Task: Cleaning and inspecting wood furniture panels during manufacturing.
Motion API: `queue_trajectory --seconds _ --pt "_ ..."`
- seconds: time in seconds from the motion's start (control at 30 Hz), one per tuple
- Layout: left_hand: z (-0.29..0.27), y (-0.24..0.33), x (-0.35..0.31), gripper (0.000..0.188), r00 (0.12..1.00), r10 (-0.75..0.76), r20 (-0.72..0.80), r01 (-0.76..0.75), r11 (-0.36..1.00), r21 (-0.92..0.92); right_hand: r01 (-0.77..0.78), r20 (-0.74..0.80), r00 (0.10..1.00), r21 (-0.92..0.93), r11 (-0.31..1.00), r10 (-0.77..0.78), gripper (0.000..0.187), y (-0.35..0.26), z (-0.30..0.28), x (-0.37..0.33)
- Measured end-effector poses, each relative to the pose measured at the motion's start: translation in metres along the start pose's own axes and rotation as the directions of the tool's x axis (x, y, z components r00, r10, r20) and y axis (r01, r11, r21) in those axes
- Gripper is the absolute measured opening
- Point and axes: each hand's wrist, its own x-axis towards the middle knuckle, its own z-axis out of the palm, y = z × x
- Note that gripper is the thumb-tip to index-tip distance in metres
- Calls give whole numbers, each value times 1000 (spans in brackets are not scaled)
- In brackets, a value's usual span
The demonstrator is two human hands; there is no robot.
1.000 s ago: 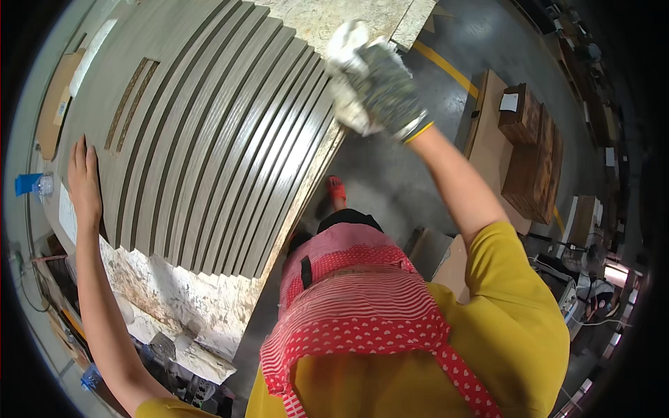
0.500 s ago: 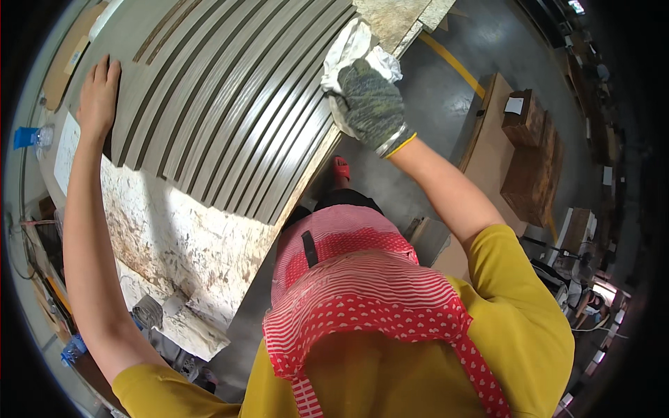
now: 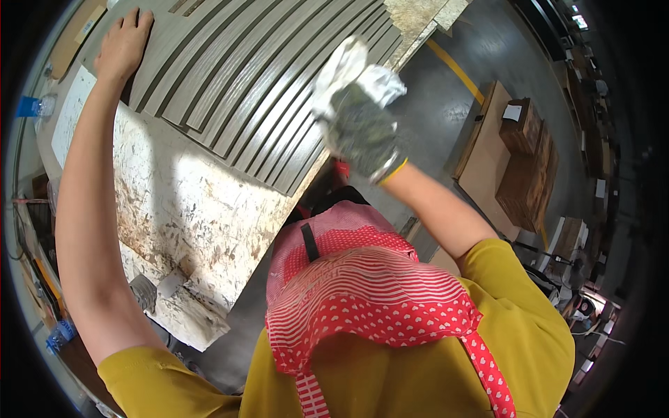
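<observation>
A row of long grey wood-grain slats (image 3: 244, 90) with dark gaps lies across the work table (image 3: 209, 202). My left hand (image 3: 124, 47) is bare and open, its fingers stretched along the outermost slat at the far left. On my right hand (image 3: 362, 132) is a dark grey-green knit glove with a yellow cuff edge. That hand is closed on a white cloth (image 3: 343, 66), which bunches out beyond the fingers over the right-hand slats. Motion blurs the glove and cloth, and whether the cloth touches the slats I cannot tell.
The table's pale surface is stained and scuffed. Cardboard boxes (image 3: 524, 164) stand on a flat brown board (image 3: 481, 139) at the right, on the grey floor with a yellow line (image 3: 456, 70). A blue-capped clear bottle (image 3: 35, 106) lies at the far left.
My right hand has moved the white cloth toward me along the slats. My left hand and the slats appear farther away; the view has also turned slightly.
</observation>
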Motion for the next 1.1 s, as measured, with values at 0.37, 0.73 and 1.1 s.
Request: queue_trajectory --seconds 0.37,0.73,1.1 --pt "-2 3 -7 64 998 -41 51 42 999 -17 -155 372 917 662 734 -142 29 -17 -66 -45" --pt "5 -2 4 64 999 -18 44 18 1000 -4 -151 95 987 307 940 127 13 23 -9 -21" --pt "0 0 -1 62 1000 -19 25 19 1000 -10 -470 283 880 646 602 383 32 111 -86 -21"
